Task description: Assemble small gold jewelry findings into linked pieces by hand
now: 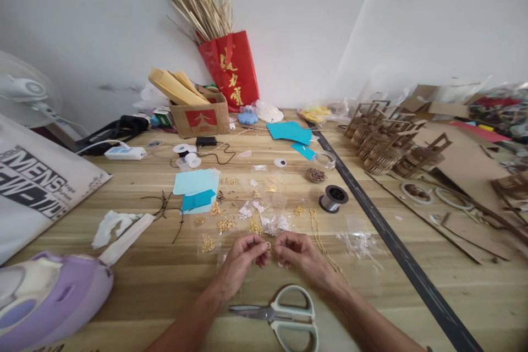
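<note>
Between the thumb and forefinger of my left hand (pixel 246 254) is a small gold ring (pixel 268 246). Close beside it, on the right, the fingers of my right hand (pixel 300 253) are pinched together; anything in them is too small to make out. Just beyond my hands lie little piles of gold beads (pixel 225 225) and silver beads (pixel 283 223) on clear bags. A gold chain (pixel 317 231) trails along the table by my right hand. Under my wrists, nearer to me, rest scissors (pixel 272 313) with pale handles, their blades pointing left.
A wire spool (pixel 334 198) and a bowl of brown beads (pixel 316 175) stand to the right. Blue cards (pixel 198 190) lie left of the piles. A purple appliance (pixel 61 297) occupies the near left, and wooden baskets (pixel 383 143) crowd the far right.
</note>
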{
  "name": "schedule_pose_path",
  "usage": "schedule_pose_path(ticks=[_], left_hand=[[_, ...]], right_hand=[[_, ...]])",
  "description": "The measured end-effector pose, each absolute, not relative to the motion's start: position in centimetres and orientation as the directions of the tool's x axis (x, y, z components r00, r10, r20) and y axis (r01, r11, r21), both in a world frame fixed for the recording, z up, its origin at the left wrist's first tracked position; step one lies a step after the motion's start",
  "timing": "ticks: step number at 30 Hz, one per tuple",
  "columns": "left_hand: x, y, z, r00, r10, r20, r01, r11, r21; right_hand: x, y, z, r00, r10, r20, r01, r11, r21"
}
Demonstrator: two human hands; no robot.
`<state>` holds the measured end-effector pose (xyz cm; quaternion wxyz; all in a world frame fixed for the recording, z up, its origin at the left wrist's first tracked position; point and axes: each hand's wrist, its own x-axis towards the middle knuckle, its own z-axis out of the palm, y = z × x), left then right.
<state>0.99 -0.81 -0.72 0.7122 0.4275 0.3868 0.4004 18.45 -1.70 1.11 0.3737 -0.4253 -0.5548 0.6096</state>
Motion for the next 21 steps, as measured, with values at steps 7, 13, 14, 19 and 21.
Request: schedule_pose_path(ticks=[7,13,14,19,21], left_hand=[[1.1,-0.8,-0.2,0.399,0.876,-0.269,-0.335,0.413,0.847],[1.0,-0.7,-0.9,0.473,0.824,-0.310,-0.401,0.515,0.757],[1.0,-0.7,-1.1,0.482,0.818,-0.314,-0.412,0.528,0.743],[0.8,-0.6,-1.7,0.507,0.800,-0.322,-0.446,0.563,0.696],[0.7,-0.5,-1.7,0.513,0.794,-0.325,-0.456,0.574,0.681]], right_hand=[[18.1,-2.3,1.9,-0.245,0.968,-0.061,0.105,-0.036,-0.994],[18.1,-2.7,2.0,-0.212,0.962,0.175,0.268,0.229,-0.936],[18.1,-2.7,1.9,-0.216,0.951,0.223,0.299,0.282,-0.912],[18.3,-2.8,1.6,-0.275,0.898,0.344,0.331,0.424,-0.843],[18.3,-2.9,1.5,-0.278,0.890,0.362,0.338,0.444,-0.830]])
